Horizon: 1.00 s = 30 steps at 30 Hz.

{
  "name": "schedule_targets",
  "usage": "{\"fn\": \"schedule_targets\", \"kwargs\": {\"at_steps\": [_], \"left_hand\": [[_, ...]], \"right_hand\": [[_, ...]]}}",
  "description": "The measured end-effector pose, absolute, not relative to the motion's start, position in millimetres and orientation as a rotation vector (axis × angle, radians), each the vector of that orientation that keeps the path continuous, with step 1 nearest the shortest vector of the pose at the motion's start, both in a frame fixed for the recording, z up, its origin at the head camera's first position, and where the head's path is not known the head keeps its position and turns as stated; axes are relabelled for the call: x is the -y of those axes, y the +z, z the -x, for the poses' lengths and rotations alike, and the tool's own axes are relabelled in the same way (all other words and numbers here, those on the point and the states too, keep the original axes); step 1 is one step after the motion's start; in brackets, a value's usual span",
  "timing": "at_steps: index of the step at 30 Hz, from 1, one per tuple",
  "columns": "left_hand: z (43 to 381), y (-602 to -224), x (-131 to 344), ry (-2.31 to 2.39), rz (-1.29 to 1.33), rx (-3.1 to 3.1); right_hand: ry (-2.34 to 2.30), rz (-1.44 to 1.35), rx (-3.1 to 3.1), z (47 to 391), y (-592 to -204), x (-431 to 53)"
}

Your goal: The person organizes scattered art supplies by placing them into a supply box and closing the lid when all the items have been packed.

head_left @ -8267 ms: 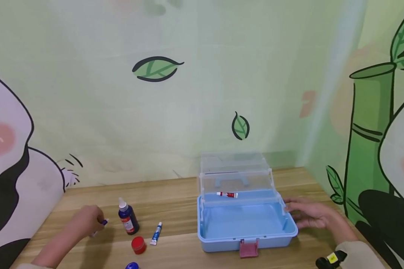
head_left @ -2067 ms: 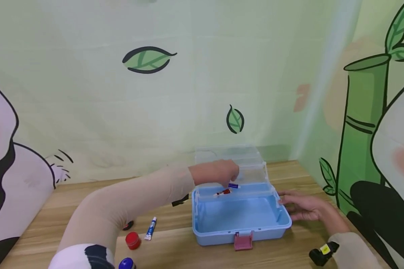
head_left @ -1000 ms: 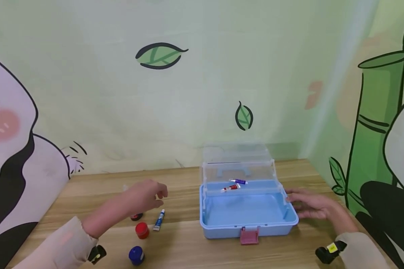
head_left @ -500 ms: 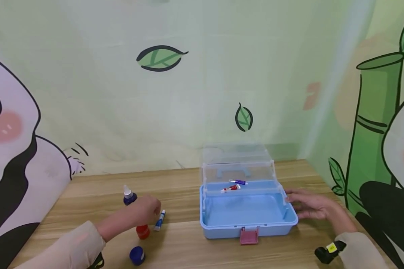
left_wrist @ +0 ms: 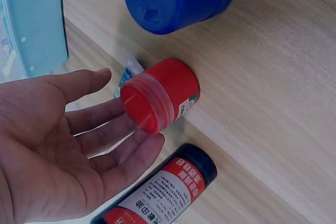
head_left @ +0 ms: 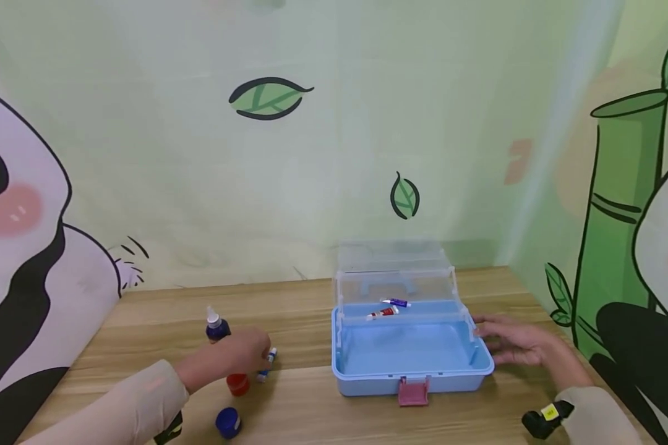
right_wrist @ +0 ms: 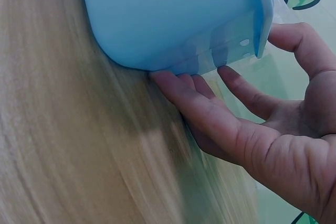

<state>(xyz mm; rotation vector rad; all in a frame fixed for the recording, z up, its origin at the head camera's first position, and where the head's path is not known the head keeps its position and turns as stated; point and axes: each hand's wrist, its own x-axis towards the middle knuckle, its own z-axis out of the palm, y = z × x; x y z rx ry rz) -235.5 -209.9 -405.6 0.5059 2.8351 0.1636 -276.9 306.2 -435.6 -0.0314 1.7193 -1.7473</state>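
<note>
My left hand [head_left: 231,355] hovers over the small blue-and-white paint tube [head_left: 271,356], fingertips close to its upper end; contact is unclear. In the left wrist view its fingers look loosely bent beside a red jar [left_wrist: 181,85], and the tube [left_wrist: 128,73] is partly hidden behind them. A dark bottle [head_left: 218,329] with a white nozzle stands behind that hand. My right hand [head_left: 518,342] rests its fingertips against the right side of the light blue plastic box [head_left: 367,388]. In the right wrist view those fingers touch the box's wall [right_wrist: 168,19] without curling round it.
The box's transparent lid [head_left: 395,256] stands raised, and a pink latch [head_left: 414,392] hangs in front. A red tube [head_left: 383,313] and a purple tube [head_left: 396,303] lie at the box's rear. A blue jar [head_left: 228,423] sits nearest me on the wooden table [head_left: 300,420].
The purple tube went from my left hand into the box's rear, beside the red one. My left hand then came back left and lowered to the blue tube. The right hand stayed at the box.
</note>
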Motion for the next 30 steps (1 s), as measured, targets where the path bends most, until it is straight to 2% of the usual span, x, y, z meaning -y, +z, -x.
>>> {"fn": "schedule_targets", "kwargs": {"at_steps": [12, 23, 30], "left_hand": [[239.2, -413.5, 201.0, 0.062, -0.575, -2.854], [240.5, -408.4, 194.5, 0.108, -0.53, -2.811], [241.7, -411.7, 193.4, 0.073, -0.632, -2.842]], "right_hand": [[-1.726, 0.027, -1.727, 278.7, -435.9, -308.9], [-1.732, 0.029, -1.726, 277.8, -433.9, -308.2], [-1.745, 0.017, -1.716, 277.3, -435.0, -308.0]]}}
